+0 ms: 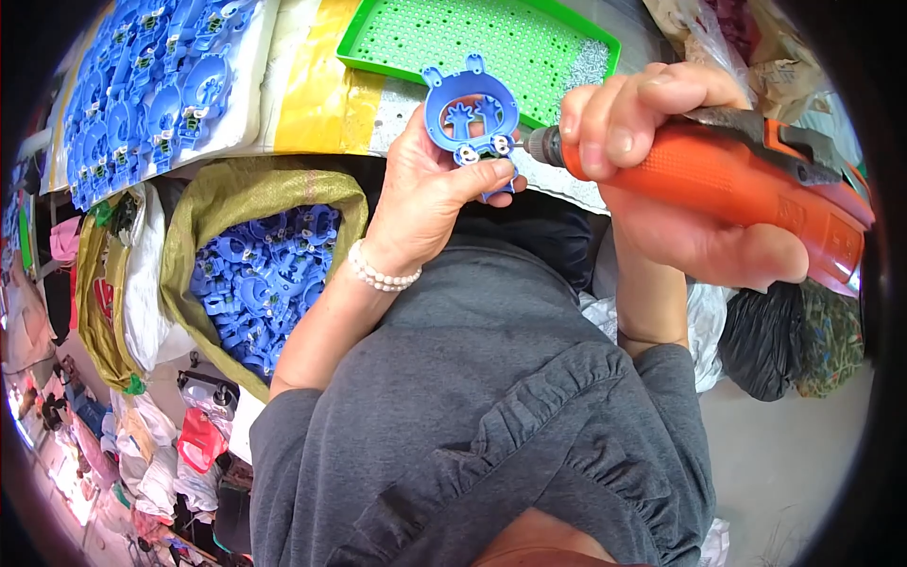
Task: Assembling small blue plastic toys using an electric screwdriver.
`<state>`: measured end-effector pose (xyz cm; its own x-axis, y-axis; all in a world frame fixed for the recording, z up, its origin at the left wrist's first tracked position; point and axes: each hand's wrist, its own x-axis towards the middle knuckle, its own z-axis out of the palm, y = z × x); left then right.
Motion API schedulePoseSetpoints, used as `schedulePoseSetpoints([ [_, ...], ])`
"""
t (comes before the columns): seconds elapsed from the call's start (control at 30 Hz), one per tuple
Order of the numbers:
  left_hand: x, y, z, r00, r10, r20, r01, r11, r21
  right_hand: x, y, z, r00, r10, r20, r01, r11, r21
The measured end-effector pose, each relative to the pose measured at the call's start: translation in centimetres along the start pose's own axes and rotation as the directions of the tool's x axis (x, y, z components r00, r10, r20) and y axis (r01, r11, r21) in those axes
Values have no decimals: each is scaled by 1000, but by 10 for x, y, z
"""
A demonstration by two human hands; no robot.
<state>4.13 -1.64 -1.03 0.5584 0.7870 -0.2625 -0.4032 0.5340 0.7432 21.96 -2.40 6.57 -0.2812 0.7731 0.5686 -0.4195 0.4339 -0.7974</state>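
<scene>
My left hand grips a blue plastic ring-shaped part with gear-like pieces inside, holding it upright by its lower edge. A bead bracelet sits on that wrist. My right hand is wrapped around an orange electric screwdriver that lies horizontal. Its metal tip touches the lower right corner of the blue part. Both hands are over the table edge, in front of my grey top.
A green perforated tray lies on the table behind the hands. Finished blue parts are stacked on a white board at the upper left. A woven sack full of blue parts stands at the left. Dark bags sit at the right.
</scene>
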Motion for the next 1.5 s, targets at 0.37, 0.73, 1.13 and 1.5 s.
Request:
schedulePoseSetpoints([
  [0.37,-1,-3,2,1000,-7,5,7,1000,9,-4,7,1,998,-42,-50,42,999,-1],
  [0.73,0,-10,0,999,37,-37,-35,998,54,-7,5,0,999,-39,-35,40,999,18],
  [1.13,-4,-20,4,932,351,-87,-294,877,381,-7,5,2,998,-46,-51,47,999,10],
  [1.5,-5,-25,5,902,425,-72,-362,838,408,-10,9,5,993,-56,-105,55,998,-15],
])
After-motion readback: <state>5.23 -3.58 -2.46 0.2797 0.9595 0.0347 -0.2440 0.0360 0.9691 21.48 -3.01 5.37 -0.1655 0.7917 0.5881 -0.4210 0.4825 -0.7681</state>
